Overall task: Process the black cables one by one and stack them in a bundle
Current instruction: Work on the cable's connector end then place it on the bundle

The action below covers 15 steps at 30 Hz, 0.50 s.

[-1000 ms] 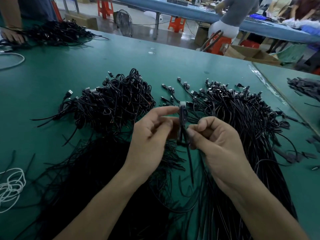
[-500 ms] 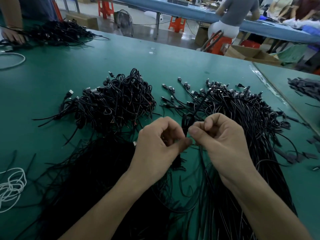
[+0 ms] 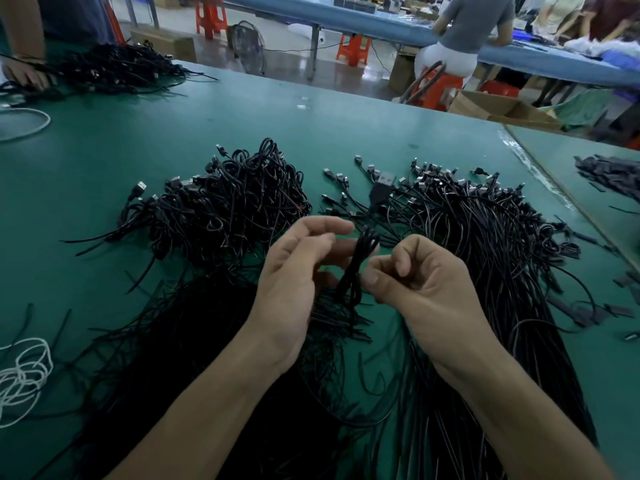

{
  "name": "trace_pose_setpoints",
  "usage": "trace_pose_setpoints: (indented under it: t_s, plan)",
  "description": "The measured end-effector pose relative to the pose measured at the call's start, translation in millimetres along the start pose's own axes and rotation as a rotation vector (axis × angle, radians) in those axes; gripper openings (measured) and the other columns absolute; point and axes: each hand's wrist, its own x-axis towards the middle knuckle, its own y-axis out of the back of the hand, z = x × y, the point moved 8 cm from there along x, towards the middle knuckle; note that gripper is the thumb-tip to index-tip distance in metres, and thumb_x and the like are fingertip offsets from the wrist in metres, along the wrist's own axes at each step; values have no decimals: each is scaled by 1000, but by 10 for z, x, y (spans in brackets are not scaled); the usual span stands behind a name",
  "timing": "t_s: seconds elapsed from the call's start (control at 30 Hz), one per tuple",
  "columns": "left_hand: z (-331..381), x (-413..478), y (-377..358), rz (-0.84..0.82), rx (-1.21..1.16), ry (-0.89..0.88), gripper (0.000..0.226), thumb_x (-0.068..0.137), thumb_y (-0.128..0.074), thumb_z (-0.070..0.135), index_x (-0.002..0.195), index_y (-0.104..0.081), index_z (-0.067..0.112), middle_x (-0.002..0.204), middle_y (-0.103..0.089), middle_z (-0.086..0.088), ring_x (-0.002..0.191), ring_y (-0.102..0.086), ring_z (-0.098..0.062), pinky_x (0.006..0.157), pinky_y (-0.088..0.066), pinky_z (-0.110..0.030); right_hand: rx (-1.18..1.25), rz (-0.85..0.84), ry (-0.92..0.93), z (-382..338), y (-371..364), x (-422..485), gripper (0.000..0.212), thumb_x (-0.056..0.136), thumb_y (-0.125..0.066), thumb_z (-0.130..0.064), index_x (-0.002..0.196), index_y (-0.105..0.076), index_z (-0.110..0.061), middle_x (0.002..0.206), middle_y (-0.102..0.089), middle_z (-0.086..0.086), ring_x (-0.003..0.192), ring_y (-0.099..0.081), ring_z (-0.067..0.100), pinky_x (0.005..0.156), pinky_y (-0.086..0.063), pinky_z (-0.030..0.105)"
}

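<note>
One black cable [image 3: 360, 261] is being folded into a hank above the worktop [image 3: 173, 133], centre. It is being pinched by the curled right hand [image 3: 415, 282] — left hand [image 3: 298, 271] loosely open beside it. Next, likely: hank being laid on the far-left bundle [image 3: 225, 206] — needing a firm grip.

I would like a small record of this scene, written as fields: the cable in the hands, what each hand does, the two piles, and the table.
held item: one folded black cable, roughly upright between the hands
right hand: fingers curled, pinches the cable low down
left hand: fingers relaxed beside the cable; contact unclear
left pile: coiled cables in a tangled heap
right pile: long, mostly straight cables, plugs at the far end
table: green top
other: white cable at the near left edge
</note>
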Motion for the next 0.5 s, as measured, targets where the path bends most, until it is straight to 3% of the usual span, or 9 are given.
trace_pose_setpoints:
  t_s: [0.1, 0.2, 0.37, 0.5]
  plan:
    - [54, -23, -52, -62, 60, -74, 22, 93, -58, 39, 76, -71, 32, 84, -74, -5, 66, -53, -10, 52, -37, -17, 53, 2, -40, 22, 13, 13, 40, 82, -68, 11, 72, -38, -13, 67, -62, 2, 63, -60, 4, 61, -48, 14]
    - [61, -60, -179, -199, 151, -152, 8, 87, -74, 24, 79, -71, 24, 77, -73, 5, 61, -60, 0, 58, -46, -11, 24, 81, -43, 44, 107, 40, 39, 80, -72, 8, 73, -39, -13, 68, -62, 3, 64, -61, 7, 63, -50, 16]
    - [-53, -59, -76, -24, 585, -223, 23, 73, -88, 17, 73, -67, 28, 62, -52, 14, 53, -43, -2, 52, -36, -13, -95, 197, 62, -18, 202, 43, 41, 82, -70, 11, 72, -41, -15, 70, -66, 0, 71, -64, 10, 71, -54, 20]
    - [-44, -27, 1, 21, 607, -182, 15, 79, -83, 17, 78, -77, 30, 58, -65, 10, 46, -53, -2, 46, -42, -15, -141, 175, 176, -101, 113, -3, 41, 82, -71, 10, 71, -41, -16, 72, -66, 4, 75, -66, 12, 75, -55, 22]
